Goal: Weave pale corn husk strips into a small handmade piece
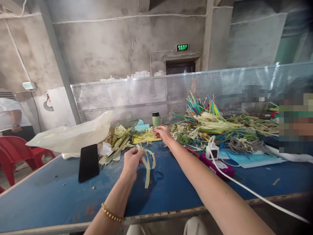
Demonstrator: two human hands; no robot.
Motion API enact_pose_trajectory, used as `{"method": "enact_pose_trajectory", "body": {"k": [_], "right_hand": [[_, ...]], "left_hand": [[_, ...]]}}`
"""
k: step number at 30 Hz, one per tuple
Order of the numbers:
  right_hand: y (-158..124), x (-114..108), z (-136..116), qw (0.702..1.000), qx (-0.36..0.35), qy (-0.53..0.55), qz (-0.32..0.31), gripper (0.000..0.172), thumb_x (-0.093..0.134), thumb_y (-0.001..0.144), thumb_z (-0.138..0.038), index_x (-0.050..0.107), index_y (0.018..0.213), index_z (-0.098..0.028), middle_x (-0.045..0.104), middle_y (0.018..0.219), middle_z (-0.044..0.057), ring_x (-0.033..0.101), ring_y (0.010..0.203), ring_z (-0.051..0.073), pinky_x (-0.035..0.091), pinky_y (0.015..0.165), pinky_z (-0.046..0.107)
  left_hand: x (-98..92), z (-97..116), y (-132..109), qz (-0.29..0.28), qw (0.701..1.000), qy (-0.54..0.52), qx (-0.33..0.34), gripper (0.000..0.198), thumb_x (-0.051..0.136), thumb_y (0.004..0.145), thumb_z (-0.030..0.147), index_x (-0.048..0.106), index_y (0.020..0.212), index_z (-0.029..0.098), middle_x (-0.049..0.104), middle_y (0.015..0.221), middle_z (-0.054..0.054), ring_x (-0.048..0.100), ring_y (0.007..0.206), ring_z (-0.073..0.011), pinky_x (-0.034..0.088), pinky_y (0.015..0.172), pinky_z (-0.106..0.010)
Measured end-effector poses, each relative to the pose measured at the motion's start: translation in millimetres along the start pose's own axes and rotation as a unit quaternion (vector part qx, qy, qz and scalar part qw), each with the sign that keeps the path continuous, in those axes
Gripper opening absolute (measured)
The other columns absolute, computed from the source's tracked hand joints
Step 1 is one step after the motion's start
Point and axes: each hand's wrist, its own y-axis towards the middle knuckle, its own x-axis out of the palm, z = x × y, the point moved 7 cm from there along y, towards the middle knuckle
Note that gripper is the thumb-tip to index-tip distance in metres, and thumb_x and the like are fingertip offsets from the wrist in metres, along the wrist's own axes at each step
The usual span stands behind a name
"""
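My left hand [132, 160] is closed around several pale yellow-green husk strips [148, 164] that loop and hang above the blue table [61, 195]. A gold bead bracelet sits on that wrist. My right hand [162, 133] reaches farther out, fingers curled on thin strips lying at the edge of a yellow sheet [144, 137]. Just left of it lies a heap of corn husks [117, 143].
A black phone [88, 162] lies at the left beside a white plastic bag [73, 135]. A green cup [156, 119], coloured straws [200, 106], more husks and cords [234, 130], a purple power strip [217, 164] with white cable sit right. Perforated metal screen [110, 98] behind; red chair [14, 153] left.
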Motion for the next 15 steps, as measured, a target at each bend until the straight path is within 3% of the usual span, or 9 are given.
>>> {"method": "enact_pose_trajectory", "body": {"k": [3,6,8,12,15], "right_hand": [[-4.7,-2.6,7.3,0.999,0.014,0.036,0.005,0.023,0.063,0.081,-0.014,0.060,0.104,-0.012,0.071,0.081,0.006,0.058,0.048,0.008,0.046,0.040,0.018],[-9.6,-2.9,6.2,0.998,0.005,0.060,-0.004,0.051,0.062,0.083,-0.017,0.049,0.132,-0.014,0.073,0.095,0.008,0.060,0.053,0.008,0.047,0.044,0.018],[-12.5,-1.1,2.6,0.997,-0.002,0.074,-0.019,0.061,0.063,0.082,-0.018,0.044,0.140,-0.015,0.072,0.101,0.009,0.060,0.054,0.008,0.048,0.045,0.018],[-15.6,0.5,-5.4,0.998,-0.022,0.059,-0.023,0.059,0.062,0.082,-0.021,0.048,0.139,-0.015,0.072,0.106,0.010,0.060,0.055,0.008,0.048,0.045,0.019],[-15.4,-0.9,-11.2,0.997,-0.062,-0.048,-0.003,0.048,0.059,0.086,-0.026,0.055,0.133,-0.016,0.072,0.108,0.009,0.064,0.060,0.010,0.051,0.050,0.020]], "left_hand": [[0.2,-1.0,0.2,-0.004,1.000,0.001,0.001,0.026,0.070,0.062,0.033,0.051,0.053,0.017,0.047,0.043,0.004,0.040,0.039,-0.0081,0.030,0.040,-0.021],[-0.3,-0.5,0.0,-0.004,1.000,0.000,0.005,0.028,0.071,0.061,0.034,0.051,0.052,0.017,0.045,0.042,0.004,0.040,0.039,-0.0079,0.030,0.040,-0.021],[-1.0,-0.8,0.1,-0.002,1.000,-0.002,0.004,0.029,0.071,0.061,0.034,0.050,0.052,0.017,0.045,0.042,0.004,0.040,0.039,-0.0077,0.030,0.040,-0.021],[-0.9,-2.0,0.5,-0.005,1.000,0.005,0.001,0.027,0.070,0.061,0.034,0.050,0.052,0.017,0.045,0.042,0.004,0.040,0.038,-0.0076,0.030,0.040,-0.020],[-0.6,-1.7,0.6,-0.005,1.000,0.007,0.002,0.028,0.070,0.061,0.034,0.050,0.052,0.017,0.046,0.042,0.004,0.039,0.038,-0.0073,0.030,0.040,-0.020]]}}
